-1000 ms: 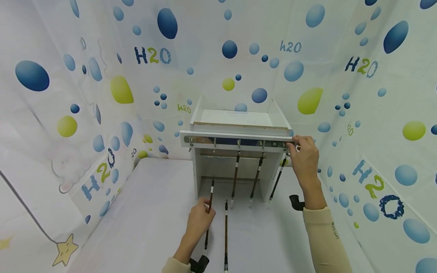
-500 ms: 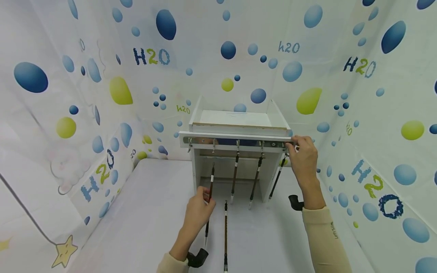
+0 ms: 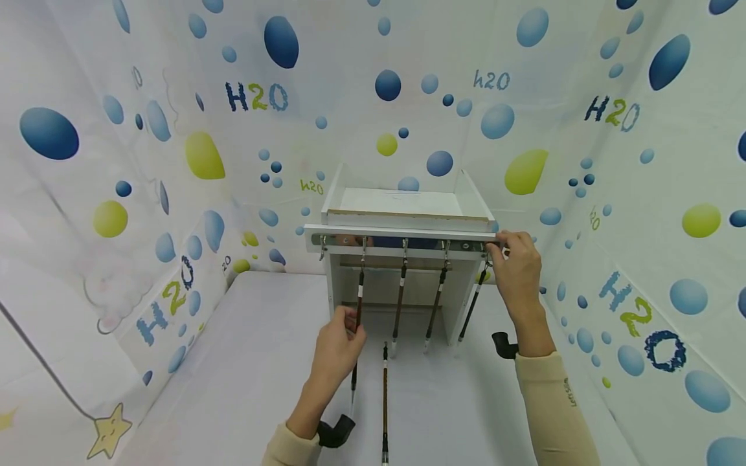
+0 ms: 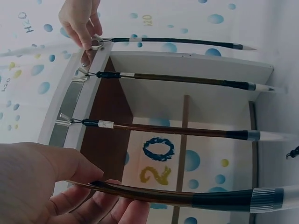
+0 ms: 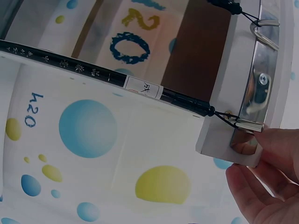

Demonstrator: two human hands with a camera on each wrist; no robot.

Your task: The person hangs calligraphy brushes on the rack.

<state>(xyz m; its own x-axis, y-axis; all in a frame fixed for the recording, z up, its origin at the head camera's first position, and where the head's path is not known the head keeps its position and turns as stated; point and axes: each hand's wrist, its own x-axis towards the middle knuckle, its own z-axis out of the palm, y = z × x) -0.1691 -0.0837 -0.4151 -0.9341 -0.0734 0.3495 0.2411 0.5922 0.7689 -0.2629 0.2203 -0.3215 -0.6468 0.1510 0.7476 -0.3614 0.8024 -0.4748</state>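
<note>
In the head view my left hand [image 3: 335, 346] pinches a calligraphy brush [image 3: 359, 291] by its brown handle, hair end down. Its cord end overlaps the second hook [image 3: 364, 243] from the left. The left wrist view shows the brush [image 4: 219, 198] between thumb and fingers, its loop hidden by the hand. Three more brushes hang from the hooks to the right, among them a middle one [image 3: 399, 304]. My right hand [image 3: 519, 272] grips the right end of the white hook board [image 3: 402, 230], thumb at the last hook [image 5: 250, 125], where a dark-handled brush [image 5: 93, 72] hangs.
Another brush [image 3: 385, 395] lies on the white table [image 3: 245, 369] below the rack. The board is the front of a white wooden stand [image 3: 338, 291] with an open space beneath. The leftmost hook [image 3: 323, 246] carries nothing. Bubble-printed curtains [image 3: 175, 129] surround the table.
My left hand has raised the brush, bringing its cord end up from below the rack to the second hook. My right hand has stayed on the board's end.
</note>
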